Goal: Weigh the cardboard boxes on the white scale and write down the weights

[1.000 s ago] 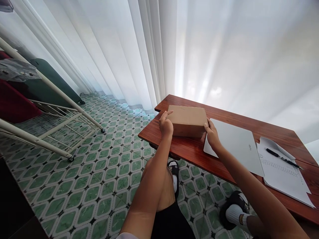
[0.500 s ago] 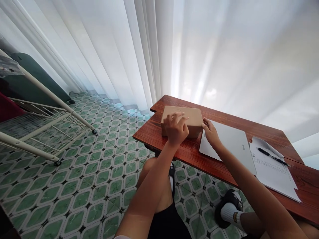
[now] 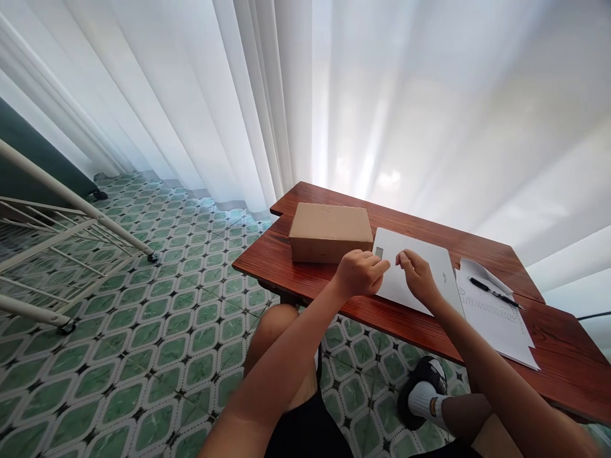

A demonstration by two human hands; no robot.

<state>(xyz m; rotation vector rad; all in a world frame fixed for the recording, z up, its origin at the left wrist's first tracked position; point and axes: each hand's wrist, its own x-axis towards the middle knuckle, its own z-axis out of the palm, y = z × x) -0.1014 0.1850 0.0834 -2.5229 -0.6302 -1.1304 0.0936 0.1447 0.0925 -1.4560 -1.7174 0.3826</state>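
Note:
My left hand (image 3: 361, 273) is curled closed over the left front edge of a silver laptop (image 3: 415, 286) with its lid down. Whether it touches the lid I cannot tell. Facing it across a small gap, my right hand (image 3: 419, 277) hovers at the middle of the lid with its fingers bent in. I see nothing held in either hand. A closed brown cardboard box (image 3: 330, 230) lies on the table to the left of the laptop, just beyond my left hand. A small grey rectangle (image 3: 379, 252) marks the lid between box and hands.
The reddish-brown wooden table (image 3: 482, 238) also bears paper sheets (image 3: 496, 324) with a black pen (image 3: 494, 292) on top, right of the laptop. White curtains (image 3: 382, 95) hang behind. At left, a white wheeled rack (image 3: 109, 219) stands on green tiled floor (image 3: 181, 305).
Both hands have left the cardboard box and moved right, over the laptop. My left fingers, spread over the box before, are now curled. The view has shifted slightly to the right.

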